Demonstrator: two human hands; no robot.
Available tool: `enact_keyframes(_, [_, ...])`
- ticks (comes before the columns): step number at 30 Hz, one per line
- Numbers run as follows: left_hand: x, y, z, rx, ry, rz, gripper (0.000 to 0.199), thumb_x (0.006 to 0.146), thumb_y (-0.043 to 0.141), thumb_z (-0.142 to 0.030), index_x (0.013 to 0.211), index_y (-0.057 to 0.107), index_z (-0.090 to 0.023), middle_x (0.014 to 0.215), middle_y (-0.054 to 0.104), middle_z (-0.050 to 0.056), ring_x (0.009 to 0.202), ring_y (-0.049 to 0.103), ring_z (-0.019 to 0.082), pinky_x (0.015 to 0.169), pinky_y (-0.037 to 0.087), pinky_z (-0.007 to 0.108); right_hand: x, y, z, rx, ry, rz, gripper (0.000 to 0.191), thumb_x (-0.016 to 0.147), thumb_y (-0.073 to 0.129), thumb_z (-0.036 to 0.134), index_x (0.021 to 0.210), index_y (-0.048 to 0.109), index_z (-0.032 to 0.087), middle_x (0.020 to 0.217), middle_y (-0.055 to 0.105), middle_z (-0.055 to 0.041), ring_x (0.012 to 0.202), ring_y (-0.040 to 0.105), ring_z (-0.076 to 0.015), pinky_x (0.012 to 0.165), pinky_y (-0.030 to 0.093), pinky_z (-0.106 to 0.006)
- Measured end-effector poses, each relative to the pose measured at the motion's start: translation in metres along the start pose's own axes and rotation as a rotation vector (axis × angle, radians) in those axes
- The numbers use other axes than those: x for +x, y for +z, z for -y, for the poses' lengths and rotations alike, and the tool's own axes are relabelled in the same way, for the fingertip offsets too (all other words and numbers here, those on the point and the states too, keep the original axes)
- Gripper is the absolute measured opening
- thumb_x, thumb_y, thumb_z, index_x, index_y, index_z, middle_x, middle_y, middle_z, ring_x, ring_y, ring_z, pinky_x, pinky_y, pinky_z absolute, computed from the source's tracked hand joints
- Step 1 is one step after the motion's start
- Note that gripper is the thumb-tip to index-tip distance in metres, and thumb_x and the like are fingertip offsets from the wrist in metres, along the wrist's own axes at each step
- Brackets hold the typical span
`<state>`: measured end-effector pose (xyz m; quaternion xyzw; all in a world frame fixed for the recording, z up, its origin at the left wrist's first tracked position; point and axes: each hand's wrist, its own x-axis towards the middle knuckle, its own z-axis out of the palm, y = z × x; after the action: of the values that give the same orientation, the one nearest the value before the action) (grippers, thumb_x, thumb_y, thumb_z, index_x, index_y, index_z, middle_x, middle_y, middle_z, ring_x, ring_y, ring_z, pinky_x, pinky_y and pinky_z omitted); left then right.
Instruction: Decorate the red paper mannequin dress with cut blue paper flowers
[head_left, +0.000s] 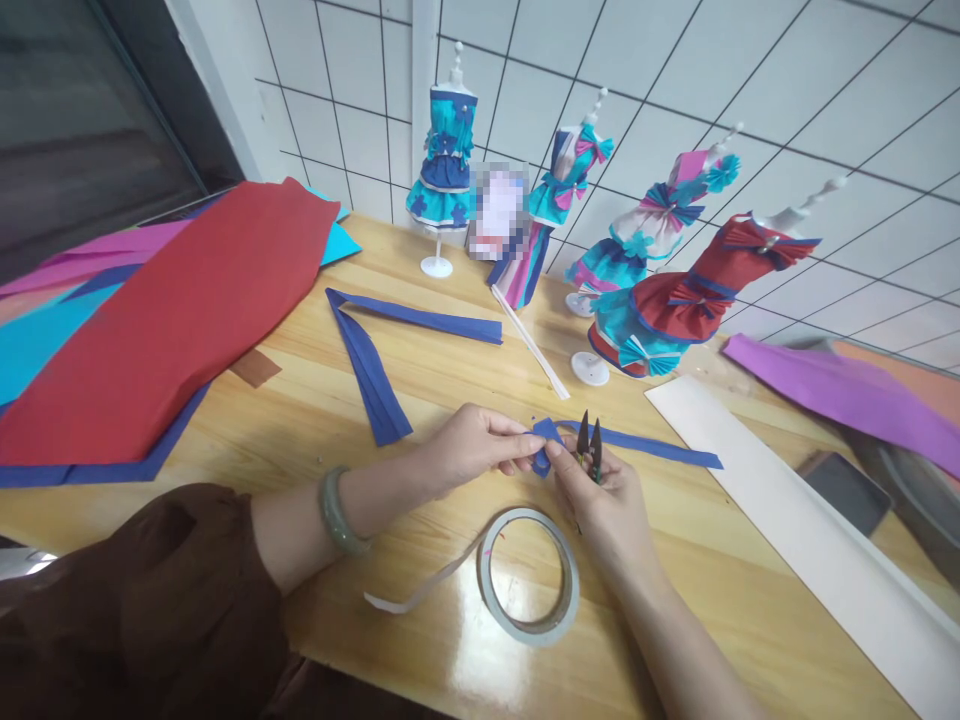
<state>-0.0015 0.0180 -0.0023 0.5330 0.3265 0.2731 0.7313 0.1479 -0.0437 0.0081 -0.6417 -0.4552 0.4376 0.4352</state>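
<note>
So, far left of the table point(420, 650): a paper stack, red sheet point(187, 310) on top, blue, cyan and pink edges sticking out. Small brown scrap point(256, 369) just beside it. Next, a folded blue strip point(369, 378) lying in a V, then a dress form point(441, 160) in teal and blue at the back.

Left hand point(469, 445) (green bangle point(343, 512) on that wrist): grip pinched, thumb against fingers, on a small blue piece point(542, 462). That piece sits between both hands, above the table. Tape roll point(487, 585) lies flat in front of it, loose tail running left. White strip point(531, 342) behind.

Right hand point(611, 500): grip closed up, thumb at the blue piece, snips point(589, 447) tucked in the fingers, blades pointing up and slightly apart. Long blue strip point(660, 446) trails right from behind that hand. Three more dressed forms behind, nearest one the red dress point(694, 290).

Far right: off-white board point(784, 535), dark block point(844, 492), purple sheet point(847, 395).
</note>
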Motion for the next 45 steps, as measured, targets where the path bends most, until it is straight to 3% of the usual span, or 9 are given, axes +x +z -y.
enact_keyframes(5, [0.002, -0.004, -0.002, -0.048, -0.011, -0.011, 0.027, 0.072, 0.061, -0.037, 0.072, 0.067, -0.011, 0.063, 0.061, 0.003, 0.057, 0.05, 0.008, 0.056, 0.035, 0.021, 0.002, -0.003, -0.004, 0.162, 0.028, 0.083, 0.028, 0.077, 0.059, 0.044, 0.07, 0.051, 0.018, 0.043, 0.025, 0.0095, 0.037, 0.02, -0.0055, 0.034, 0.016, -0.02])
enact_keyframes(8, [0.002, -0.006, -0.002, -0.073, -0.016, -0.007, 0.025, 0.073, 0.06, -0.036, 0.072, 0.066, -0.011, 0.065, 0.061, 0.003, 0.057, 0.05, 0.008, 0.055, 0.035, 0.021, 0.003, -0.005, -0.006, 0.111, 0.035, 0.102, 0.026, 0.075, 0.062, 0.042, 0.072, 0.054, 0.017, 0.044, 0.029, 0.0086, 0.037, 0.021, -0.0054, 0.035, 0.016, -0.021])
enact_keyframes(18, [0.003, -0.007, 0.0, -0.1, -0.027, -0.014, 0.024, 0.072, 0.061, -0.035, 0.071, 0.064, -0.011, 0.066, 0.061, 0.003, 0.059, 0.051, 0.008, 0.057, 0.037, 0.021, 0.002, -0.004, -0.001, -0.032, 0.006, 0.043, 0.026, 0.072, 0.064, 0.042, 0.081, 0.06, 0.018, 0.043, 0.034, 0.0072, 0.037, 0.024, -0.0071, 0.035, 0.017, -0.022])
enact_keyframes(24, [0.004, -0.006, -0.003, -0.136, -0.018, -0.055, 0.024, 0.071, 0.063, -0.035, 0.071, 0.064, -0.011, 0.068, 0.063, 0.005, 0.059, 0.053, 0.009, 0.059, 0.04, 0.022, 0.001, -0.005, 0.001, 0.096, -0.019, 0.031, 0.029, 0.077, 0.058, 0.046, 0.09, 0.055, 0.02, 0.047, 0.03, 0.0084, 0.039, 0.023, -0.0072, 0.036, 0.018, -0.02])
enact_keyframes(29, [0.004, -0.003, -0.008, -0.247, -0.009, -0.16, 0.023, 0.068, 0.067, -0.032, 0.074, 0.065, -0.01, 0.069, 0.064, 0.004, 0.063, 0.057, 0.01, 0.063, 0.044, 0.024, -0.005, -0.007, 0.002, 0.259, -0.019, 0.175, 0.042, 0.086, 0.031, 0.056, 0.09, 0.051, 0.02, 0.051, 0.031, 0.0071, 0.038, 0.024, -0.0071, 0.037, 0.021, -0.02])
enact_keyframes(33, [0.002, -0.001, -0.01, -0.306, 0.024, -0.231, 0.021, 0.069, 0.067, -0.029, 0.075, 0.064, -0.01, 0.074, 0.064, 0.005, 0.068, 0.059, 0.012, 0.069, 0.046, 0.026, -0.008, -0.002, 0.003, 0.248, 0.092, 0.315, 0.041, 0.086, 0.035, 0.054, 0.087, 0.051, 0.016, 0.054, 0.036, 0.0057, 0.04, 0.029, -0.0065, 0.039, 0.022, -0.02])
enact_keyframes(36, [0.001, 0.0, -0.01, -0.305, 0.057, -0.219, 0.023, 0.072, 0.064, -0.032, 0.08, 0.064, -0.01, 0.081, 0.065, 0.007, 0.072, 0.06, 0.012, 0.072, 0.046, 0.027, -0.008, 0.003, 0.002, 0.31, 0.15, 0.382, 0.04, 0.085, 0.038, 0.055, 0.087, 0.05, 0.016, 0.054, 0.039, 0.0057, 0.039, 0.03, -0.006, 0.039, 0.022, -0.02])
enact_keyframes(45, [-0.002, 0.005, -0.008, -0.296, 0.106, -0.201, 0.026, 0.072, 0.063, -0.036, 0.077, 0.063, -0.01, 0.081, 0.066, 0.009, 0.071, 0.061, 0.013, 0.071, 0.047, 0.027, -0.008, 0.007, 0.002, 0.365, 0.16, 0.362, 0.043, 0.084, 0.037, 0.058, 0.086, 0.05, 0.017, 0.048, 0.044, 0.0061, 0.032, 0.032, -0.0061, 0.035, 0.024, -0.02])
